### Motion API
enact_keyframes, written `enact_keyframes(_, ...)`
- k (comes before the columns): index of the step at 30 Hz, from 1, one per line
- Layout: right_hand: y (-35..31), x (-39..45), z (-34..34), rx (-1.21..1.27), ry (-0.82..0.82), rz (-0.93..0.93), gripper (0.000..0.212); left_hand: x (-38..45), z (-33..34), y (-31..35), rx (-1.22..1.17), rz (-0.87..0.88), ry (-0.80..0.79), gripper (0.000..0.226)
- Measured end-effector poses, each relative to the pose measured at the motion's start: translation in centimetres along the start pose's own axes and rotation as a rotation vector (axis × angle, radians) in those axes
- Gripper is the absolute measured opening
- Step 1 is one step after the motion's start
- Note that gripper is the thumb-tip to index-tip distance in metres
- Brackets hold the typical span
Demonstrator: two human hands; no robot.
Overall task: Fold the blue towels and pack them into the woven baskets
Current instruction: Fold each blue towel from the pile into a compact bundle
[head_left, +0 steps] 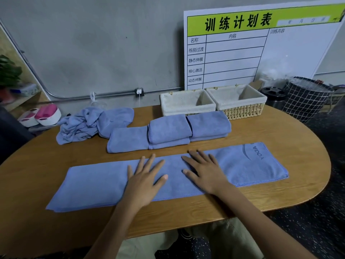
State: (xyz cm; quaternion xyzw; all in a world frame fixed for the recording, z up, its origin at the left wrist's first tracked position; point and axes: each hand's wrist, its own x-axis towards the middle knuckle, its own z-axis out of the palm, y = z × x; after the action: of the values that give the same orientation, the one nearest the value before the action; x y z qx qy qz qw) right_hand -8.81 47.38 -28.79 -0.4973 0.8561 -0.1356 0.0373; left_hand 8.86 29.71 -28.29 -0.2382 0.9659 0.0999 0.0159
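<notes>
A long blue towel (93, 184), folded lengthwise into a strip, lies across the wooden table (280, 128) in front of me. My left hand (144, 181) and my right hand (204, 171) press flat on its middle, fingers spread. Behind the strip sit folded blue towels: one single (128, 139), a stack of two (169, 130) and another stack (209, 125). A crumpled heap of blue towels (87, 124) lies at the back left. Two cloth-lined woven baskets (186, 104) (240, 101) stand side by side at the far edge, nothing visible in them.
A white schedule board (242, 49) leans on the grey wall behind the baskets. A black-and-white grid hamper (306, 98) and a black bin (273, 96) stand right of the table. Pink-and-white objects (43, 114) sit at the left.
</notes>
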Motion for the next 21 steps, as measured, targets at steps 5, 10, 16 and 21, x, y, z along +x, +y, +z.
enact_keyframes(5,7.0,-2.0,-2.2,-0.072,0.007,0.209,0.082,-1.2,-0.5,-6.7,0.133,-0.249,-0.001,0.084)
enact_keyframes(10,11.9,-3.2,-4.4,-0.125,0.012,0.309,0.088,-2.9,-1.8,-12.6,0.094,-0.418,-0.021,0.081)
enact_keyframes(16,10.6,-2.5,-3.3,-0.101,0.001,0.227,0.101,-2.3,-1.3,-10.7,0.017,-0.371,-0.012,0.077)
enact_keyframes(21,14.6,-3.6,-4.8,-0.094,0.0,0.316,0.089,-3.8,-1.9,-14.1,0.081,-0.426,0.005,0.079)
